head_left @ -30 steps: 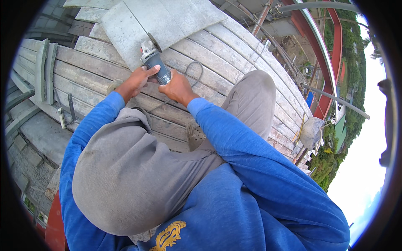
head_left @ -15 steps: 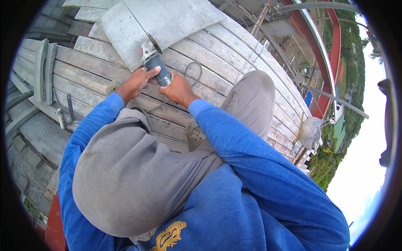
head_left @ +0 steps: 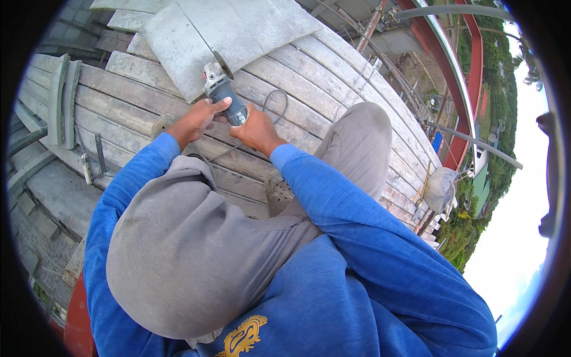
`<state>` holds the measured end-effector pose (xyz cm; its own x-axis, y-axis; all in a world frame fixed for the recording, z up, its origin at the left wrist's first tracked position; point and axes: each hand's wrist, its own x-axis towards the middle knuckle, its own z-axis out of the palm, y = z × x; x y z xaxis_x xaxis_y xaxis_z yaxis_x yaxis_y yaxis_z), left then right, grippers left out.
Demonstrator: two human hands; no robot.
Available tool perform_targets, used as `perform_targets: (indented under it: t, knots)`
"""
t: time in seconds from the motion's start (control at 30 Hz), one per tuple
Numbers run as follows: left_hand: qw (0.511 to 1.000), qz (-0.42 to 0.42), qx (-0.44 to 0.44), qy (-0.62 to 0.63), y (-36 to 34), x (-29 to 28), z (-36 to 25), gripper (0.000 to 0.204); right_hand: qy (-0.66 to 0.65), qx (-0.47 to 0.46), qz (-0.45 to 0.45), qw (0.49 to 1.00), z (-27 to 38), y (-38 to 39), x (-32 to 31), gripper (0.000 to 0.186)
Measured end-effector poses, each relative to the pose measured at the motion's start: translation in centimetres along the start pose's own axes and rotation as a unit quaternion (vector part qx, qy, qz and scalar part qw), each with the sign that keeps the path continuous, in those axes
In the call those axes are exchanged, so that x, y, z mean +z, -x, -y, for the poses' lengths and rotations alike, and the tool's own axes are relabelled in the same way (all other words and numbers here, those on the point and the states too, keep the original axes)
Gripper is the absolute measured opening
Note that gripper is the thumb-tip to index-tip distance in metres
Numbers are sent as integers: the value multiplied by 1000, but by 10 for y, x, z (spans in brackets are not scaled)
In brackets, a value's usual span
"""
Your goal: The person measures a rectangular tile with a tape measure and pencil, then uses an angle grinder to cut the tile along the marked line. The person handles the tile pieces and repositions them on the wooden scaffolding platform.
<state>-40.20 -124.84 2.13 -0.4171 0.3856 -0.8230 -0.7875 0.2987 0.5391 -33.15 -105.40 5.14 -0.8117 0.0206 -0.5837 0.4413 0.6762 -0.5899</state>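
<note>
Both my hands grip a blue-grey angle grinder point(head_left: 223, 95) with a silver head, held over the planks in front of me. My left hand point(head_left: 196, 121) is closed around its side, thumb lying along the body. At the rear end, my right hand point(head_left: 257, 129) wraps the handle. The thin disc point(head_left: 223, 64) stands on edge at a grey flat sheet point(head_left: 238, 30), in line with a long dark straight line across it. Whether the disc touches the sheet or spins, I cannot tell. A thin cord point(head_left: 284, 106) loops beside my right hand.
The sheet lies on weathered wooden planks point(head_left: 309, 74), where my clog-shod foot point(head_left: 278, 195) rests. Two short boards point(head_left: 63, 101) lie across planks at left. Red steel beams point(head_left: 455, 65) and pipes rise at right, beyond the platform's edge, with lower ground and greenery below.
The grinder and both hands have shifted slightly toward me and to the right, its disc staying in line with the dark line. The sheet has not moved.
</note>
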Motion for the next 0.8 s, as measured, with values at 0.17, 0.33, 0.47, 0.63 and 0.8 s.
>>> perform_targets:
  t: [0.17,0.33,0.47,0.63,0.8]
  knots:
    - [1000,4,-3,0,-2,-3,3,80,-5,3,2,1000,2,2,-1,69]
    - [1000,9,-7,-6,0,0,1,80,-2,9,11,1000,1,3,-2,70]
    - [1000,2,-2,-4,2,1,-2,80,-9,3,8,1000,1,3,-3,69]
    - [999,-42,22,16,-3,-12,-11,77,-22,-32,-24,999,11,-17,0,64]
    - [987,-98,83,99,12,-29,-36,63,-52,-78,-50,994,44,-35,-11,66]
